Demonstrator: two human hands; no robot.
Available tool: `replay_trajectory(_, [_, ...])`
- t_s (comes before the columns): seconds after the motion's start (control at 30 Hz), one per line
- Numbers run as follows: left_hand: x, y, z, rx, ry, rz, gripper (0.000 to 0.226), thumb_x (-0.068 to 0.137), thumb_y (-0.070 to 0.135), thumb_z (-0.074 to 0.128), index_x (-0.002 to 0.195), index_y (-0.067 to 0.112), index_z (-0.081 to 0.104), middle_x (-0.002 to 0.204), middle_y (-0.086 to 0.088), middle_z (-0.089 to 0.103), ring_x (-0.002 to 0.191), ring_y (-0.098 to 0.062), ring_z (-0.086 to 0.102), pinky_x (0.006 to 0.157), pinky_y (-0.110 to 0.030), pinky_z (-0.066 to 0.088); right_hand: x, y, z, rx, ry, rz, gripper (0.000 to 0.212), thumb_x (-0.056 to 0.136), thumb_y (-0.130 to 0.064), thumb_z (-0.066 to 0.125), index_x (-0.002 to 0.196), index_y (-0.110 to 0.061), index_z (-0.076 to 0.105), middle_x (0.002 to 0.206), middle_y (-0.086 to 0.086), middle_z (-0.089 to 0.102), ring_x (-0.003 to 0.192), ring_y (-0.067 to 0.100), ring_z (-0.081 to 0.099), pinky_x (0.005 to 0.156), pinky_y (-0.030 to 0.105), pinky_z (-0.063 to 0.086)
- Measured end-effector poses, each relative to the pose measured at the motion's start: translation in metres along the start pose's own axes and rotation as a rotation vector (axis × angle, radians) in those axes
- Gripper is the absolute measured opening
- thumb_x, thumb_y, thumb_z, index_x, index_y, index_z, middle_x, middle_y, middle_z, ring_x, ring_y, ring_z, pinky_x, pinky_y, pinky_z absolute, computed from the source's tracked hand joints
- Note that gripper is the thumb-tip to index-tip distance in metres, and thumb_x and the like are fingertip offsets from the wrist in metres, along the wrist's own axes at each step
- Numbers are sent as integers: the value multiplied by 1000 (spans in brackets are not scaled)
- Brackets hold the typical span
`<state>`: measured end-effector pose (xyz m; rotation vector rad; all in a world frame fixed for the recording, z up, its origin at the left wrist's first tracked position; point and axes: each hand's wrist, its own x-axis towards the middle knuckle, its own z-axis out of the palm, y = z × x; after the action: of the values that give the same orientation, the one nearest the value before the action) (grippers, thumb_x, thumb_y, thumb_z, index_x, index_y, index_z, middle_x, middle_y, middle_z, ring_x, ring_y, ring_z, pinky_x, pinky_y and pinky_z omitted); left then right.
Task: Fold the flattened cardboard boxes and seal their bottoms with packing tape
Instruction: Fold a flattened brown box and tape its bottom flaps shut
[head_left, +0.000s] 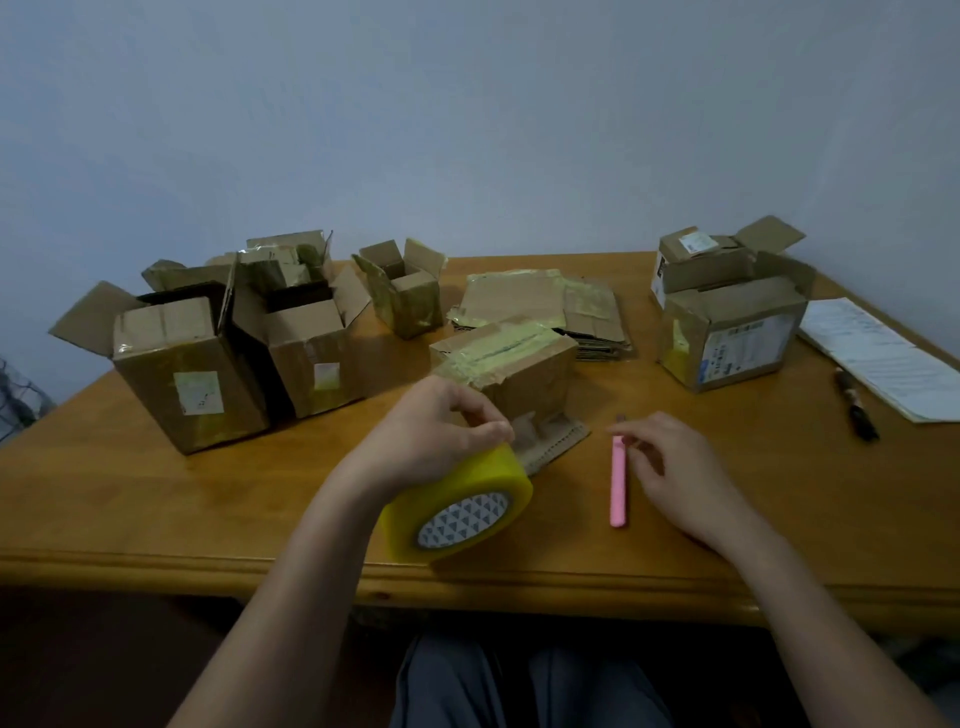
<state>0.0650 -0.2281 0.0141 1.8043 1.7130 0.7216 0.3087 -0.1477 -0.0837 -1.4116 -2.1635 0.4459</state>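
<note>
L hand (431, 431) grips tape roll (457, 506), R hand (670, 467) by cutter (618, 480)

Glossy yellow tape roll (457, 506); matt cardboard boxes (187, 364); varnished wood table (156, 499).

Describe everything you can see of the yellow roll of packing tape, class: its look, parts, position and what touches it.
The roll of packing tape is thick, wound in translucent yellow plastic film around a white core printed with grey triangles. It is tilted, its core face turned toward the camera, near the front edge of the wooden table. The left hand grips it from above, fingers curled over its top. The box stands just behind it.
</note>
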Motion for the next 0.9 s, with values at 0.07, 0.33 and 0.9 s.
replay_trajectory(0.07, [5, 4, 6, -7, 0, 29, 15, 94, 30, 63, 90, 24, 77, 94, 13, 64, 88, -4, 57, 74, -25, 48, -5, -19, -9, 272, 55, -10, 16, 96, -25, 57, 104, -31, 69, 100, -10, 62, 95, 5, 57, 84, 28, 52])
replay_trajectory(0.33, [19, 19, 27, 83, 45, 88, 17, 95, 31, 62, 96, 23, 78, 91, 11, 68, 81, -1, 57, 65, -14, 42, -15, -59, -16, 637, -4, 33, 23, 86, -43, 68, 78, -21, 69, 92, -11, 73, 82, 13, 68, 70, 54, 58])
replay_trajectory(0.9, [16, -13, 52, -68, 182, 26, 60, 79, 14, 80, 122, 27, 41, 116, 4, 48, 106, -17, 51, 84, -39, 55, -8, -12, -6, 578, 153, 296, 25, 87, -33, 69, 74, -14, 61, 73, -1, 66, 73, 13, 62, 61, 26, 48])
